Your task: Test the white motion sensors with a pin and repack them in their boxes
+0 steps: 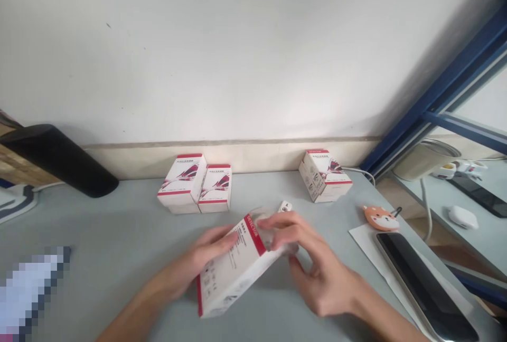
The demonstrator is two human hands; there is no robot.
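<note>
My left hand (pixel 206 249) grips a white and red cardboard box (pixel 233 268), printed "DETECTOR" near its upper end. The box is tilted, with that end pointing up and to the right. At its open end, my right hand (pixel 317 263) has its thumb and fingers around translucent plastic wrapping (pixel 291 249); what the wrapping contains cannot be made out. Just behind the right fingers lies a small white piece (pixel 285 206) with a dark mark, partly hidden.
Against the wall stand white and red boxes (pixel 184 181) at left and more boxes (pixel 328 173) at right. A black cylinder (pixel 63 157) leans at far left. On the right are an orange animal-faced case (pixel 381 218), a phone (pixel 423 284) on paper (pixel 366 239), and a blue-framed mirror or window (pixel 439 83).
</note>
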